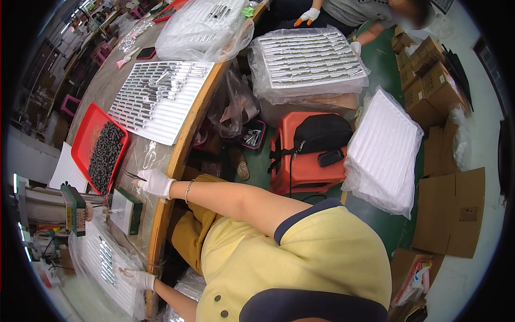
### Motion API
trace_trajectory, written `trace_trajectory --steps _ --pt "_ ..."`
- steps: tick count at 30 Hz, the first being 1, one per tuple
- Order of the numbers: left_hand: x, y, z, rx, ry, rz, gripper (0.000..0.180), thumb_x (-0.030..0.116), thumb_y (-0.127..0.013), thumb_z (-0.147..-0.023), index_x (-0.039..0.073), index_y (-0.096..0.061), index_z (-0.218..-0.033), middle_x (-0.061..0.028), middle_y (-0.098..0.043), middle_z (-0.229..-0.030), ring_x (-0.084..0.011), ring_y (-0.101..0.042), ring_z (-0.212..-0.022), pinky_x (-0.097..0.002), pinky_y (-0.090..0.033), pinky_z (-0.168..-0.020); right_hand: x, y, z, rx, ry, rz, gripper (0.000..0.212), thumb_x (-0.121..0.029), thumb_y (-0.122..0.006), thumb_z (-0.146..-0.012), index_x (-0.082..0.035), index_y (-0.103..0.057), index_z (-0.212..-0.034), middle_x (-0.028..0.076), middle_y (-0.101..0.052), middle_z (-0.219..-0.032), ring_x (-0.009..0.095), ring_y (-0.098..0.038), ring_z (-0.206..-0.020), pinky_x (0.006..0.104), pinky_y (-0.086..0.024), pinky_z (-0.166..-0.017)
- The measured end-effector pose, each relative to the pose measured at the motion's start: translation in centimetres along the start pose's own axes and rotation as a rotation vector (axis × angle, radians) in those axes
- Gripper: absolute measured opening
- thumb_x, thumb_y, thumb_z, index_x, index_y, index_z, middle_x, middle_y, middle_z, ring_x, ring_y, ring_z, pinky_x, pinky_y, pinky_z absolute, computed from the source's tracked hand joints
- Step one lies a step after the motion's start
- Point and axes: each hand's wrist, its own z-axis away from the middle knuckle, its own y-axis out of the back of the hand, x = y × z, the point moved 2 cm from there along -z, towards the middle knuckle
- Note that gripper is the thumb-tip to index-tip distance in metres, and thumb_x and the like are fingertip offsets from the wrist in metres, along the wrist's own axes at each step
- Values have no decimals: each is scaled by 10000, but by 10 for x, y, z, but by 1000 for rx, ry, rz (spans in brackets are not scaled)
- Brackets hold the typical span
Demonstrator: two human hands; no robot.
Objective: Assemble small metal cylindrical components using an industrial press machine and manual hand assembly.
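My right hand point(155, 183), in a white glove, is closed on dark, thin tweezers point(132, 175) beside a red tray point(80, 140). Small black parts point(106, 156) are heaped in that tray. Lower in the picture, my gloved left hand point(138, 279) rests at the edge of a white ridged sheet point(119, 292), its fingers stretched toward a short row of silver tubes point(106, 262). Between my hands stands a small green-and-white machine part point(126, 211) on the table.
Farther along the table point(152, 152) lies a white ridged sheet point(171, 115) with many silver tubes. A red stool point(306, 177) bears a black bag point(323, 130). A co-worker's gloved hand point(308, 17) is near a wrapped tube stack point(311, 59). Cardboard boxes point(450, 214) line the wall.
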Motion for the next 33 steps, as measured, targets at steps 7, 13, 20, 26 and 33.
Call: trace_trajectory --steps 7,13,20,26,33 --pt "-7 -3 0 7 28 14 337 200 -426 -971 76 -560 -1255 -149 -600 -1200 -301 -585 -1065 -347 -459 -895 2 -3 0 15 15 9 369 -353 -539 -885 3 -573 -796 251 -595 -777 433 -578 -767 466 -448 -683" --pt "-8 -3 -1 3 34 -42 362 258 -409 -980 48 -581 -1220 -125 -609 -1199 -290 -570 -1101 -344 -438 -929 5 -7 0 7 -3 8 360 -348 -542 -891 2 -564 -809 251 -595 -782 428 -584 -769 462 -449 -668" --pt "-6 -2 -1 -14 41 -57 374 268 -394 -985 57 -574 -1236 -127 -610 -1197 -299 -573 -1092 -346 -437 -929 4 -6 1 1 -21 -13 353 -334 -542 -901 11 -561 -827 245 -583 -766 418 -576 -755 441 -441 -665" --pt "-24 -12 -3 41 28 -3 333 227 -417 -976 86 -589 -1224 -146 -626 -1159 -301 -597 -1049 -329 -474 -879 1 -5 1 -21 -38 9 355 -334 -542 -902 12 -556 -825 248 -582 -761 422 -576 -754 442 -442 -661" --pt "-55 -23 -10 30 4 -53 338 246 -414 -978 90 -595 -1218 -135 -634 -1147 -302 -602 -1044 -332 -479 -872 -2 -1 2 -27 -38 6 351 -331 -534 -904 15 -567 -853 257 -587 -782 429 -578 -768 449 -447 -678"
